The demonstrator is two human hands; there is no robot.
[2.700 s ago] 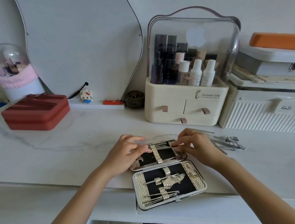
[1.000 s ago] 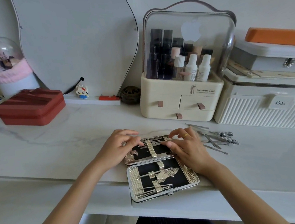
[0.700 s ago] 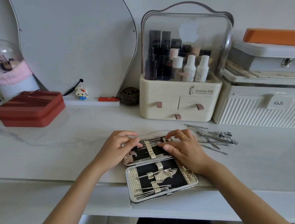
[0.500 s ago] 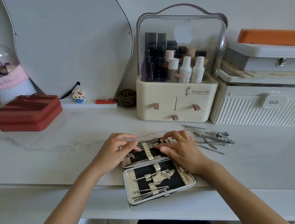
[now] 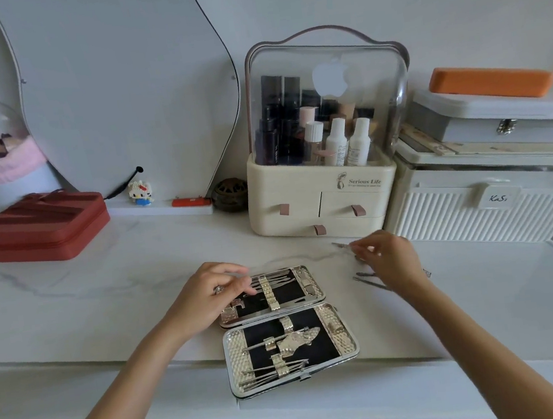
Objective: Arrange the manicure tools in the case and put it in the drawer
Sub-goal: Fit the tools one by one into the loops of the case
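Note:
The silver manicure case (image 5: pixel 345 339) lies open on the white table, black lining up, with several metal tools strapped into both halves. My left hand (image 5: pixel 209 296) rests on the left end of the far half, fingers curled on the tools there. To the right of the case my right hand (image 5: pixel 387 258) pinches a thin metal tool (image 5: pixel 341 246) and holds it just above the table. Under that hand lie loose tools (image 5: pixel 367 280), partly hidden by it.
Behind the case stands a cream cosmetics organiser (image 5: pixel 322 200) with three small drawers and a clear dome. A white ribbed box (image 5: pixel 485 213) stands to its right, a red zip case (image 5: pixel 42 225) at far left. The table's front edge runs under the case.
My right hand has left the case's far half, moved right to the loose tools and picked up a thin one. My left hand stays on the case.

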